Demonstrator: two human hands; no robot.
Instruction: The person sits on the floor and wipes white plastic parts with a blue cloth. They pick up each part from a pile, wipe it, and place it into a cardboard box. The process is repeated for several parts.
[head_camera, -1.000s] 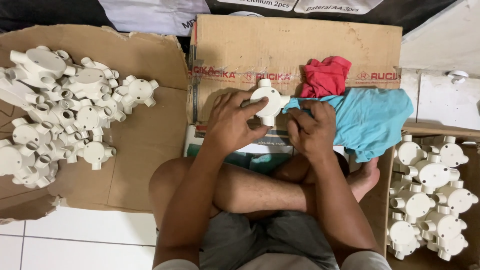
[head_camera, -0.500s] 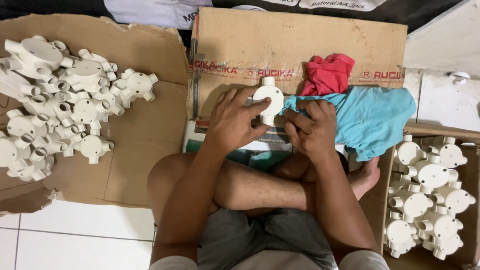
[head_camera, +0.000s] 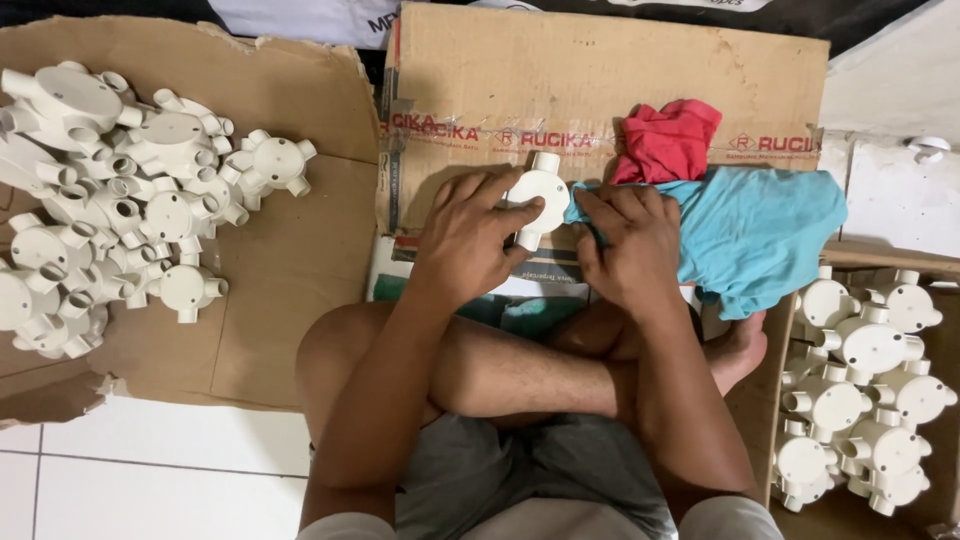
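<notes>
My left hand (head_camera: 468, 240) grips a round white plastic junction box (head_camera: 537, 195) with short pipe stubs, held over a brown cardboard box (head_camera: 600, 70). My right hand (head_camera: 625, 245) presses a corner of a light blue cloth (head_camera: 760, 225) against the right side of that junction box. A red cloth (head_camera: 668, 140) lies bunched just behind the blue one. My crossed bare legs sit below both hands.
A pile of several white junction boxes (head_camera: 110, 190) lies on flattened cardboard (head_camera: 290, 290) at the left. An open cardboard box (head_camera: 760, 400) at the right holds several more junction boxes (head_camera: 865, 380). White floor tiles (head_camera: 150, 480) show at the bottom left.
The junction box has turned a little in my hands and my right hand has shifted slightly with the blue cloth. The view has drifted a little.
</notes>
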